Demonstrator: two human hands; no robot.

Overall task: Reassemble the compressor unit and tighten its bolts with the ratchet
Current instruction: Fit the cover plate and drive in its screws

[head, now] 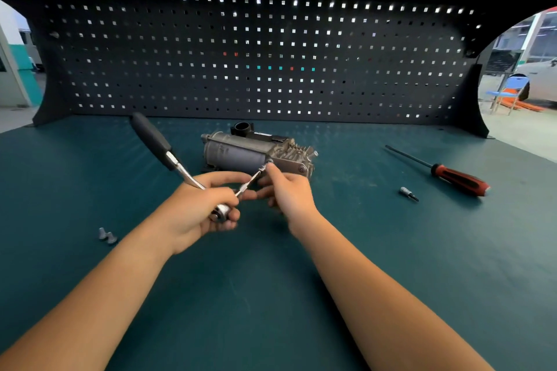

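The grey compressor unit (241,152) lies on its side on the green bench, finned head to the right. My left hand (202,208) grips the head of the ratchet (168,153), whose black handle points up and to the left. The ratchet's thin extension (250,182) reaches to a bolt (269,162) on the compressor's near side. My right hand (286,190) pinches the extension's tip at that bolt.
Two loose bolts (107,235) lie on the mat at the left. A red-and-black screwdriver (446,173) and a small bit (408,193) lie at the right. A black pegboard (256,57) closes off the back of the bench.
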